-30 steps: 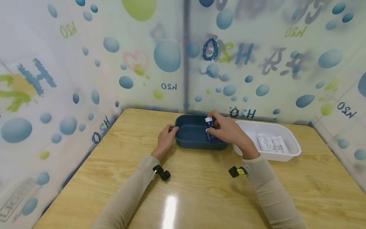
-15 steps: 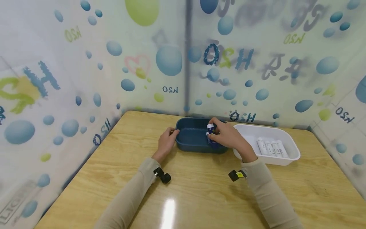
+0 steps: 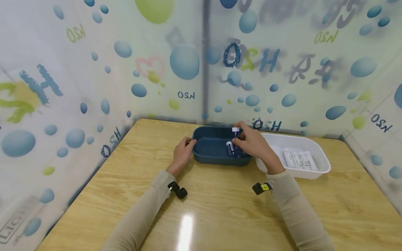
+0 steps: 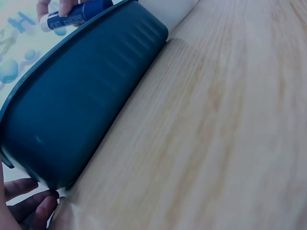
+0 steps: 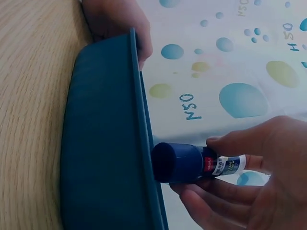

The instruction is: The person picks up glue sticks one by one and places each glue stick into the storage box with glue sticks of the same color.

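My left hand [image 3: 183, 152] grips the left end of a dark blue plastic bin [image 3: 208, 143], its thumb on the rim. Over the bin's right part my right hand [image 3: 254, 143] holds a blue glue stick [image 5: 184, 162] with a white end between thumb and fingers. In the right wrist view it is raised at the rim, its dark blue end towards the bin. Another blue glue stick [image 3: 230, 149] leans inside the bin, left of the held one. One more dark blue stick [image 3: 244, 153] shows partly under my right hand, which hides the rest.
A white bin [image 3: 320, 162] stands close to the right of the blue one, with several white sticks [image 3: 296, 159] lying side by side in it. Both bins rest on a wooden table [image 3: 213, 202] near the patterned back wall [image 3: 150, 104].
My right hand has shifted slightly right with the glue stick, away from the glue stick leaning in the bin, which now shows more fully. My left hand stays on the blue bin.
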Demonstrator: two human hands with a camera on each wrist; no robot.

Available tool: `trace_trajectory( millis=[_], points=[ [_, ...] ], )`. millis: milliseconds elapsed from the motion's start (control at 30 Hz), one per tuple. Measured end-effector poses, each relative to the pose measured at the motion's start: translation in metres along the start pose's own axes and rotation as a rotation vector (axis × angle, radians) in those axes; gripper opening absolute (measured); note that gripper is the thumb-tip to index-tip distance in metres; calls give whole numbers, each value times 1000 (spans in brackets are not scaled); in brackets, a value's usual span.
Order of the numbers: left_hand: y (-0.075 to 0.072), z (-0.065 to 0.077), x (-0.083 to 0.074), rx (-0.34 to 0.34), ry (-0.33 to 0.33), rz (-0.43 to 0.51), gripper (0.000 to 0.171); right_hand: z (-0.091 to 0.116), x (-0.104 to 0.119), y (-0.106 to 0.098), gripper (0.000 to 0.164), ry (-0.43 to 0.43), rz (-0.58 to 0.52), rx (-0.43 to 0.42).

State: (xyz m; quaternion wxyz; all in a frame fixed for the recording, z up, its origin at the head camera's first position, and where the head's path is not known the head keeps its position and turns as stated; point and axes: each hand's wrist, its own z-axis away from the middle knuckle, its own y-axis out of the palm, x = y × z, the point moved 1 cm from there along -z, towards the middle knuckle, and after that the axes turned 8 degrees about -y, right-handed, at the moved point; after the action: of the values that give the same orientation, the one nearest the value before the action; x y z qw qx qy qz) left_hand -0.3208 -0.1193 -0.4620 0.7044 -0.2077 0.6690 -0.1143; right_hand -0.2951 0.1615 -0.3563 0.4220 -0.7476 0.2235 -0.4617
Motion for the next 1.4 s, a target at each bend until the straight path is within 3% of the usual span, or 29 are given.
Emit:
trace_trajectory(
  millis=[367,667,900,1133,1400],
  points=[
    [3,-4,0,-5,-6,-6,43,-5,-10,11,51,6,-67,41],
    [1,-7,-8,-1,-8,-2,44,-13,-2,23,48,-18,-121,74],
    [-1,-7,-10,-4,-8,-8,46,-20,-5,39,45,-46,-79,100],
    [0,-7,-9,5,0,-19,48,-20,-6,49,46,-18,-5,71],
    [1,-5,-3,-7,-17,-31,46,-22,-14,59,57,35,21,134]
  ],
)
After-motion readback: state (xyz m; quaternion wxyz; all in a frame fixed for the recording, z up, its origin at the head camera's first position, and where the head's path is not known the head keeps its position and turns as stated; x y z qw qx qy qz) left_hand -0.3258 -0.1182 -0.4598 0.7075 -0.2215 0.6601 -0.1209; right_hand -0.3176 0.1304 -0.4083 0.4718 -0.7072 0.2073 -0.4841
